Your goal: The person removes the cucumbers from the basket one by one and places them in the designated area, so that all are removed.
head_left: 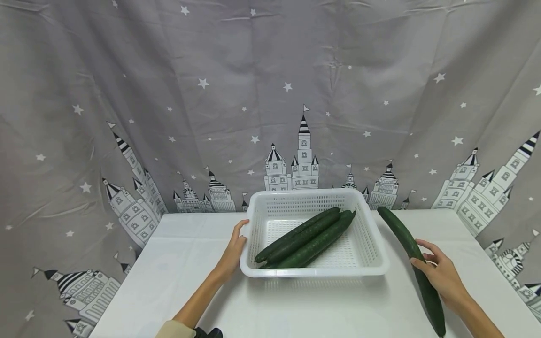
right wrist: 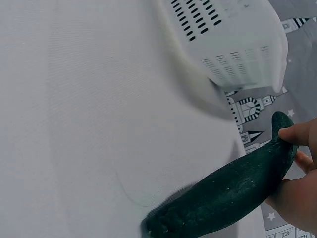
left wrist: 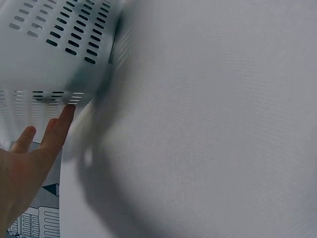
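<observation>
A white perforated plastic basket [head_left: 317,271] stands on the table. Long dark green cucumbers [head_left: 313,240] lie slantwise inside it, side by side. At the basket's left side is my left hand [head_left: 231,249], its fingers fairly straight and touching the wall; the left wrist view shows the fingertips [left wrist: 70,110] against the slotted side. To the right of the basket, my right hand [head_left: 441,274] grips another cucumber [head_left: 432,300] around its middle, thumb on one side and fingers on the other. That cucumber's lower end is close to the tabletop in the right wrist view.
A white cloth-like surface covers the table [head_left: 177,263]. Behind it hangs a grey curtain [head_left: 270,94] printed with stars and castles, close to the basket's far rim. A dark object [head_left: 208,333] shows at my left wrist.
</observation>
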A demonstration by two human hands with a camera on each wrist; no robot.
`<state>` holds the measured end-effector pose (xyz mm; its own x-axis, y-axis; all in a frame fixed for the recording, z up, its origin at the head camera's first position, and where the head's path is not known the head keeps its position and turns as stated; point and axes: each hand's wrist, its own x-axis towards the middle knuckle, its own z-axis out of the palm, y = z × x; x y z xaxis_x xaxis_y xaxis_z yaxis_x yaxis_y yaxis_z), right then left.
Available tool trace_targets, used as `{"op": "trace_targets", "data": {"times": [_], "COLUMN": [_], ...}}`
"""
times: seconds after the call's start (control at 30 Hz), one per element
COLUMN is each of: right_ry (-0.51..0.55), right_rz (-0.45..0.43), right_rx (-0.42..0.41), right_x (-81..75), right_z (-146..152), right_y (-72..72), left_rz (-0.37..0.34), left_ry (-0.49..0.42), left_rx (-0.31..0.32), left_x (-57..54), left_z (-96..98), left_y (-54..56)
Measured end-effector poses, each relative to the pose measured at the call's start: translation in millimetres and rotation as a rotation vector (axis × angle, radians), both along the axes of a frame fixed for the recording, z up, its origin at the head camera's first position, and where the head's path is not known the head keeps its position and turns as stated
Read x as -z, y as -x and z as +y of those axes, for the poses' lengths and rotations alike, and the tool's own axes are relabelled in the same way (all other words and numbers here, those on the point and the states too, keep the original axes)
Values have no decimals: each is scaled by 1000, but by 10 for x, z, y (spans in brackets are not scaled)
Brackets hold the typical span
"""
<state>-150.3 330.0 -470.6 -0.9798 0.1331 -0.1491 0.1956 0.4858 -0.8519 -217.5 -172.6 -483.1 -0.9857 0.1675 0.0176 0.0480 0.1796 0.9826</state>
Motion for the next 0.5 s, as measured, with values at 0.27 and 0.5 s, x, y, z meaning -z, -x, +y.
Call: {"op": "trace_targets", "data": {"times": [0.27,0.5], "right_ry": [-41,-70], "right_rz": [-14,-17], "right_rx": [2,-17], "right_x": [156,262], "right_z": [6,-21], "right_y": [61,103], "left_rz": [-3,-12], "left_ry": [13,5], "left_rx": [-2,-12], "left_x": [22,12], "left_z": [-12,-4], "left_y": [12,12]}}
